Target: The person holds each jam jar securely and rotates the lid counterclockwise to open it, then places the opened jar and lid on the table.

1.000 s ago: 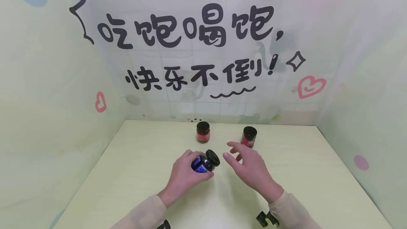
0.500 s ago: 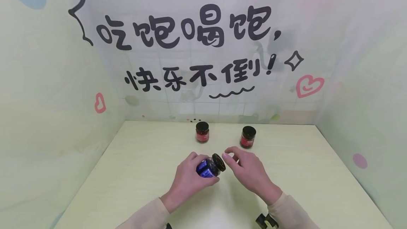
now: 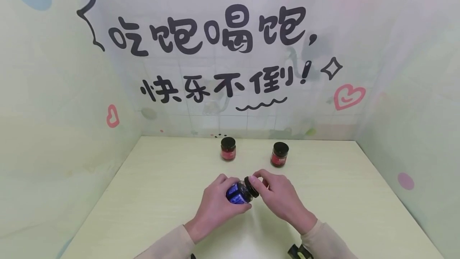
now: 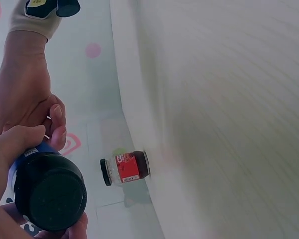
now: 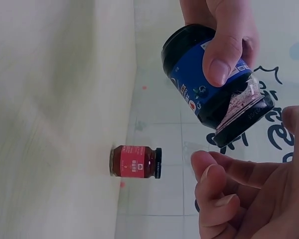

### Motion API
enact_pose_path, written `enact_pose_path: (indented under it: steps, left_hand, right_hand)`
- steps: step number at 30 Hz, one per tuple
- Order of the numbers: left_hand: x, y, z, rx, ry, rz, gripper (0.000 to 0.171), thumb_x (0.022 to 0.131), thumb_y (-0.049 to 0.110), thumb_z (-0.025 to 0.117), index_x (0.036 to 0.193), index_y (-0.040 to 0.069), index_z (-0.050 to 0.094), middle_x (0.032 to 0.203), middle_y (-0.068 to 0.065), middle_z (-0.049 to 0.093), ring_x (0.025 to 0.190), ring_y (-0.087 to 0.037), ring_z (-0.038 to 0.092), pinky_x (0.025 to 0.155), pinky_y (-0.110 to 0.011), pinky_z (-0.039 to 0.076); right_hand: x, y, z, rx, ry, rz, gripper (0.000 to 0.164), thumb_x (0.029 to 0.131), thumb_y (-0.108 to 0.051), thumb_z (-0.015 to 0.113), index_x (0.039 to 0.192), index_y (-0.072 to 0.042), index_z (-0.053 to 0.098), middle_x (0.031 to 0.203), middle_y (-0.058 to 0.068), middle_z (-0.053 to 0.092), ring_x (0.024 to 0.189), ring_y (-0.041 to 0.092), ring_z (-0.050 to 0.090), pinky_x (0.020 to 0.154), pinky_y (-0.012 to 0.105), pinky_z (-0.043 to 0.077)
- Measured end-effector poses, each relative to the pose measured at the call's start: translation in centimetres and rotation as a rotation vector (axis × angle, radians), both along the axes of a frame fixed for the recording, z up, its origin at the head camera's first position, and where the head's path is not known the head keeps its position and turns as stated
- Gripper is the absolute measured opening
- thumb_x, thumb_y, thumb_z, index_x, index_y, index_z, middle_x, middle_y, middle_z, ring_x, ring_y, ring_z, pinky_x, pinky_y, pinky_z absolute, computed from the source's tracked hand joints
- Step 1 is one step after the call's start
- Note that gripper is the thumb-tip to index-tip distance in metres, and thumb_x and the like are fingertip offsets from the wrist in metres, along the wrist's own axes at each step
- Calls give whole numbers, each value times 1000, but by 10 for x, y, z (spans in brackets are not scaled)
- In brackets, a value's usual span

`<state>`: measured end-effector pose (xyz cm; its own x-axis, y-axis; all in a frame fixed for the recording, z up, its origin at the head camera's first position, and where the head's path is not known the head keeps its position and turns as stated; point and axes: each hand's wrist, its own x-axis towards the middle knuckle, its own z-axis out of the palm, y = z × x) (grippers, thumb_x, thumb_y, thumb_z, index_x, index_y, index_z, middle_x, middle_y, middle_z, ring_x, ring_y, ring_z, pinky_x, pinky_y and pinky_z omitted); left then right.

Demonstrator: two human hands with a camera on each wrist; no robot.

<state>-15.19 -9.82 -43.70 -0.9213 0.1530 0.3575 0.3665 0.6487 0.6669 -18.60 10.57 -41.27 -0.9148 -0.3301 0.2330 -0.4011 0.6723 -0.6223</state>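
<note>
My left hand (image 3: 217, 203) grips a glass jam jar (image 3: 237, 194) with a blue label, holding it tilted above the table so its black lid (image 3: 251, 187) points to the right. In the left wrist view the dark base of the jar (image 4: 52, 194) faces the camera. My right hand (image 3: 285, 197) is right at the lid, thumb and bent fingers on either side of it. From the right wrist, a small gap shows between the lid (image 5: 246, 122) and the fingertips (image 5: 204, 162). Dark contents leave the upper part of the tilted jar see-through.
Two jars with red labels and black lids stand upright toward the back of the pale table (image 3: 143, 195): one left of centre (image 3: 228, 150), the other jar (image 3: 279, 155) farther right. Printed cloth walls (image 3: 230, 119) close off the back and both sides.
My left hand has brought the blue-labelled jar to the right and slightly nearer, tilting it further. The right hand has come down from beside the right red jar to the lid.
</note>
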Motion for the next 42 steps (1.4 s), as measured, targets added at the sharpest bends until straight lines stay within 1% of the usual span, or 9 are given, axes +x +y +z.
enact_pose_path:
  steps: [4,10,19,25,29,35,42]
  left_hand:
    - [2,2,-1,-8,-3,-4,57,68,43,92,115,20,69,93,9,51,81,-11,57,71,-24,54]
    - [4,5,-3,-21,0,-10,56,69,42,92,115,21,68,95,9,50,84,-11,57,73,-24,54]
    - [6,7,-5,-21,8,-16,55,69,40,92,115,21,68,94,9,50,83,-11,57,72,-24,54]
    - [8,8,-5,-34,1,-22,56,70,41,92,116,20,68,94,9,49,84,-11,56,72,-24,54]
    - [9,10,-6,-27,6,-26,56,69,40,92,116,20,69,92,9,49,82,-10,55,72,-23,54]
    - [11,12,-6,-26,20,-25,55,69,41,92,115,21,69,91,10,49,81,-9,55,69,-22,53]
    - [13,12,-6,-63,56,-26,53,70,42,91,113,20,70,91,12,59,82,-7,55,68,-23,52]
  right_hand:
    - [1,-1,-2,-16,9,8,34,101,-59,48,99,-33,70,61,-14,53,54,7,50,51,29,40]
    - [4,-3,-5,-34,25,22,30,101,-57,49,96,-34,68,58,-15,51,52,6,48,51,28,39]
    - [7,-4,-6,-41,4,21,32,101,-57,50,95,-32,69,58,-14,51,51,7,47,50,28,39]
    - [8,-4,-8,-54,-7,12,33,100,-59,50,91,-32,67,58,-13,51,52,7,47,50,27,38]
    - [9,-4,-10,-49,-6,3,33,99,-61,50,89,-32,65,56,-13,49,49,7,45,48,27,36]
    - [12,-5,-14,-97,2,-16,29,97,-59,56,88,-33,65,56,-13,49,48,8,45,47,27,36]
    - [15,-5,-18,-155,-3,-30,25,93,-58,63,90,-34,67,58,-13,50,50,8,46,49,26,37]
